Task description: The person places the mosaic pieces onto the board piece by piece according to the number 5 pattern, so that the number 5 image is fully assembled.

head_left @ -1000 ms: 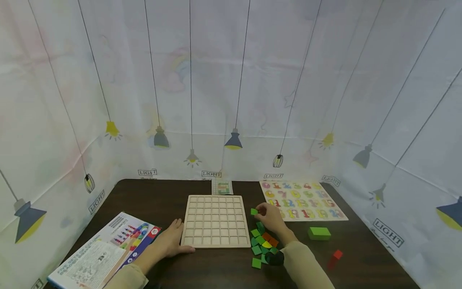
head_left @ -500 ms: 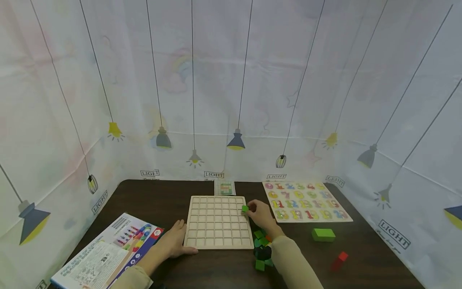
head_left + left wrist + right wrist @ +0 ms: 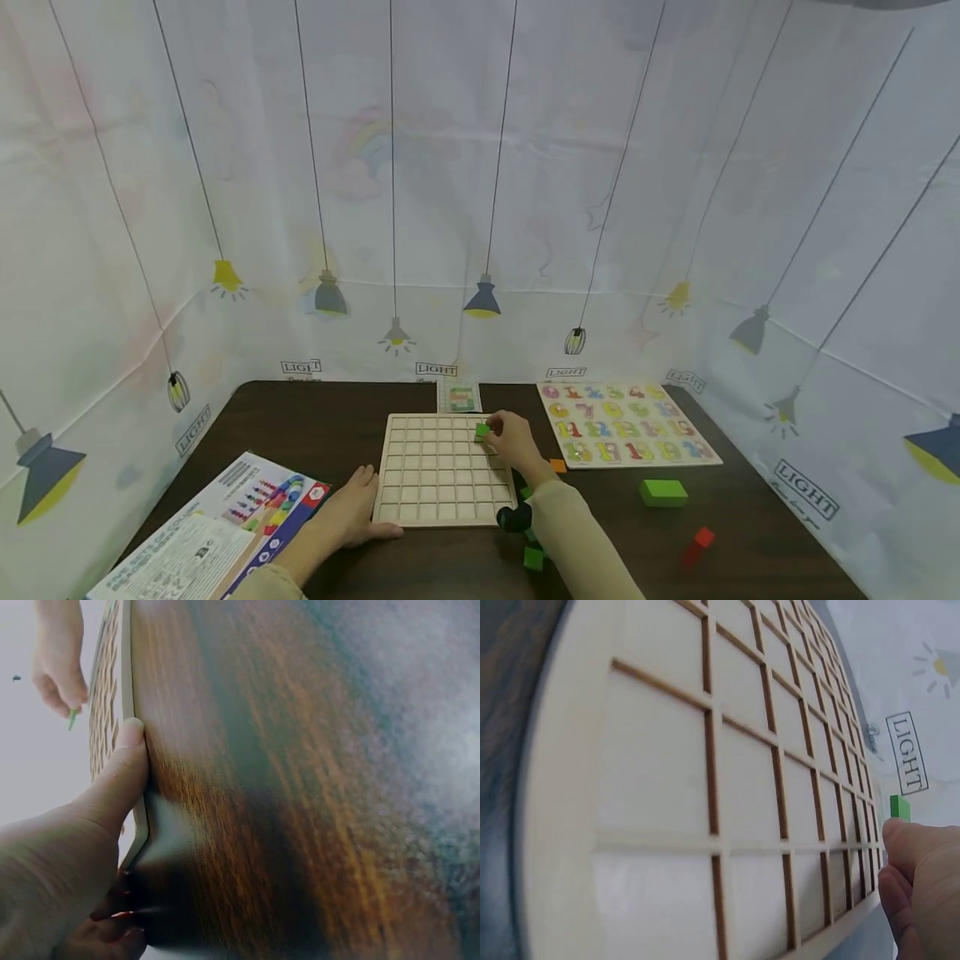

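Between its thumb and fingers my right hand (image 3: 514, 439) pinches a small green square block (image 3: 482, 431) over the far right part of a pale wooden grid board (image 3: 431, 475). The same green block (image 3: 900, 808) stands above the board's far edge in the right wrist view. My left hand (image 3: 347, 510) rests against the board's near left corner. Its thumb lies along the front edge in the left wrist view, and its fingers (image 3: 365, 479) lie along the left side. More green blocks (image 3: 533, 558) and an orange one (image 3: 557, 466) lie right of the board, partly hidden by my right arm.
A small pattern card (image 3: 459, 396) lies behind the board. At the back right is a number puzzle board (image 3: 626, 425), with a larger green block (image 3: 663, 492) and a red block (image 3: 699, 546) nearer me. A printed box (image 3: 217, 525) lies left on the dark table (image 3: 322, 425).
My right hand has carried the green block leftward from beside the board to over its far right cells. The left hand stays at the board's corner.
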The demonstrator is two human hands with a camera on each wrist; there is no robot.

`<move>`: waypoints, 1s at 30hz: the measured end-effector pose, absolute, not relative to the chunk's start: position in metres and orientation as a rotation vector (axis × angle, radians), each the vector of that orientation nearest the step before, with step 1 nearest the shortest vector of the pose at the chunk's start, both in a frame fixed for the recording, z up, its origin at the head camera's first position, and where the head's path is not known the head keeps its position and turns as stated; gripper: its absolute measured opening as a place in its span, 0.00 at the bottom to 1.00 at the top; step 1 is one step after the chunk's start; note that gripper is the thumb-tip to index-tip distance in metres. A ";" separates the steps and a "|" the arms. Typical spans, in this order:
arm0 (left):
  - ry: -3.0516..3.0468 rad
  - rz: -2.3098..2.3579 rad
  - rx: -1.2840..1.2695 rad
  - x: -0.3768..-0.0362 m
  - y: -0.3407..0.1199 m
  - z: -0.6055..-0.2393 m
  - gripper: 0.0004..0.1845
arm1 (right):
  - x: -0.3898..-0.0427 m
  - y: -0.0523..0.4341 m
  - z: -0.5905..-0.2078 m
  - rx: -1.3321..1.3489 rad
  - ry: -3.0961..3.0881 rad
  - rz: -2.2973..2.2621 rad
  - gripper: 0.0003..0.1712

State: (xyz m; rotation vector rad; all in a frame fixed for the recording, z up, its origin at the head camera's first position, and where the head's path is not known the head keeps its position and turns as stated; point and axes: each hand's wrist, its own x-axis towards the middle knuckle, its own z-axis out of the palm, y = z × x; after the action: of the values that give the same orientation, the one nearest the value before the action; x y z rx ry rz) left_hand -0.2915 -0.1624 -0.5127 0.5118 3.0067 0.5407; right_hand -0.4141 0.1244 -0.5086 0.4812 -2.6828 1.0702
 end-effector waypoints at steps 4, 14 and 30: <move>3.016 0.537 0.528 -0.292 -0.161 -0.515 0.56 | -0.416 0.120 -0.508 0.463 -2.704 1.039 0.11; 3.017 0.549 0.511 -0.292 -0.162 -0.516 0.57 | -0.423 0.118 -0.512 0.511 -2.707 0.941 0.10; 3.013 0.567 0.494 -0.292 -0.164 -0.516 0.57 | -0.432 0.112 -0.521 0.548 -2.708 0.837 0.08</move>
State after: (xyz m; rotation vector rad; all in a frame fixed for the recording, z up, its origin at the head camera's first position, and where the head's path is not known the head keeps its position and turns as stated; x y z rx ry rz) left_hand -0.2918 -0.1643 -0.5160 0.4938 3.0132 0.5673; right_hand -0.4317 0.1116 -0.5207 0.5483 -2.7082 0.8373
